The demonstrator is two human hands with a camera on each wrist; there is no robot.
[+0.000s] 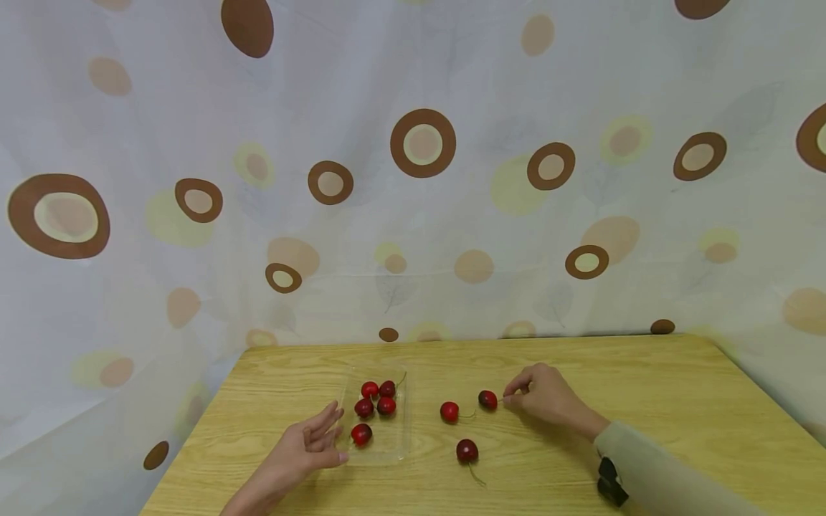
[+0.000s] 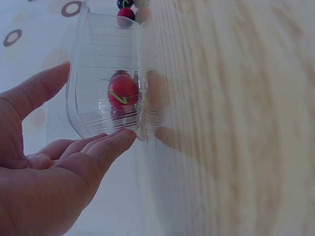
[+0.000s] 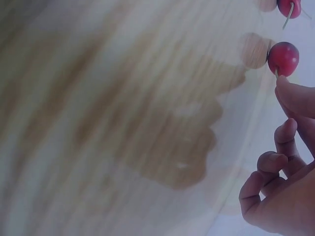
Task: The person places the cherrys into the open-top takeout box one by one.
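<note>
By its stem, a dark red cherry (image 1: 487, 400) is pinched between the thumb and fingertip of my right hand (image 1: 548, 395). The right wrist view shows that cherry (image 3: 283, 59) close over the wood, its stem at the fingertips. A clear plastic tray (image 1: 408, 430) stands to the left with several cherries in it, one of them a red cherry (image 1: 361, 434) near its front left. My left hand (image 1: 300, 446) is at the tray's left side, fingers loosely spread and fingertips right at the rim; the left wrist view shows them along the tray's (image 2: 103, 29) end.
Two more stemmed cherries lie on the wooden table (image 1: 581, 459) between tray and right hand: a bright red cherry (image 1: 449, 412) and, nearer the front, a darker cherry (image 1: 467, 451). A patterned curtain (image 1: 361, 236) hangs behind the table. A black band (image 1: 609, 481) is on the right sleeve.
</note>
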